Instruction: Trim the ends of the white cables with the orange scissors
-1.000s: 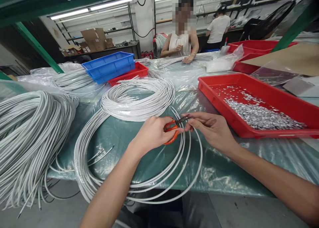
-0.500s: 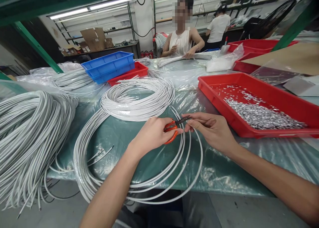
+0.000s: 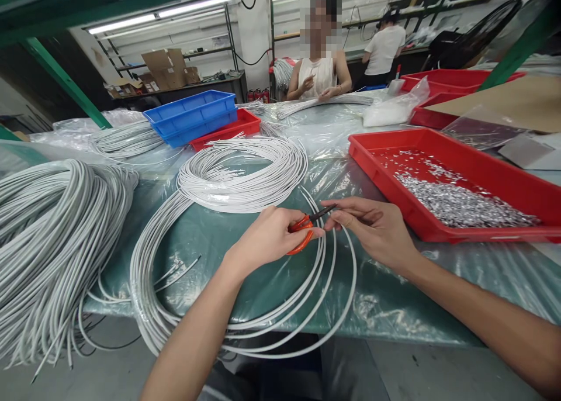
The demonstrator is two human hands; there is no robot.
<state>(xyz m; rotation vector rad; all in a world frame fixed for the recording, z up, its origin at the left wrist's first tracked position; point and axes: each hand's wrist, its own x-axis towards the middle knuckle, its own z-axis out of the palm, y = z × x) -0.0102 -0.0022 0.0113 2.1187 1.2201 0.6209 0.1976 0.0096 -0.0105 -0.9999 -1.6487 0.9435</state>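
Left hand (image 3: 267, 237) is wrapped tight around the orange-handled scissors (image 3: 303, 231) — blades poking out toward the right hand (image 3: 374, 228), whose fingertips pinch the end of a white cable (image 3: 346, 272) right at the blade tips. That cable loops down over the front edge of the green desk (image 3: 394, 296), just in front of the big white coil (image 3: 245, 173) — red tray (image 3: 438, 155) of silvery bits sits to the right

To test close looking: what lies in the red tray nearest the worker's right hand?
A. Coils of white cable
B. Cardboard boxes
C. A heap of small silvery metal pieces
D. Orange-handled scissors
C: the red tray beside the right hand holds a heap of small silvery metal pieces.
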